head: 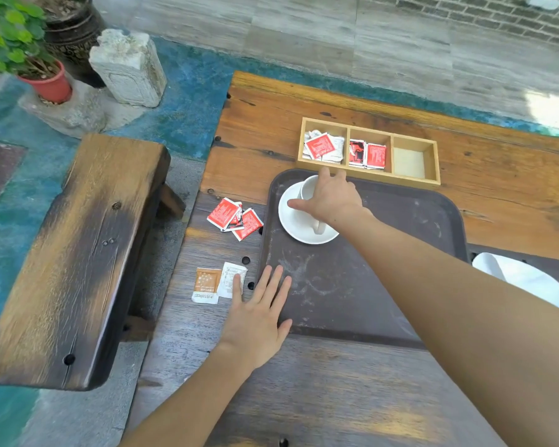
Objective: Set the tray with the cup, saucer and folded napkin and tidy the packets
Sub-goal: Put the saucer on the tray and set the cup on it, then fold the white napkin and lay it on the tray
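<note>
A dark brown tray (400, 227) lies on the wooden table. At its far left corner a white saucer (292, 221) carries a white cup (308, 188). My right hand (331, 198) is over the cup, fingers around its rim. My left hand (259, 314) lies flat and open on the tray's near left edge, fingertips close to an orange packet (205, 283) and a white packet (230, 279). Red packets (234, 218) lie loose left of the tray. A white napkin (526, 282) lies at the right, partly behind my right arm.
A three-part wooden box (434, 162) stands behind the tray: packets in the left and middle parts, the right part bare. A wooden bench (68, 253) stands left of the table. A stone block (128, 67) and potted plants (29, 50) are beyond.
</note>
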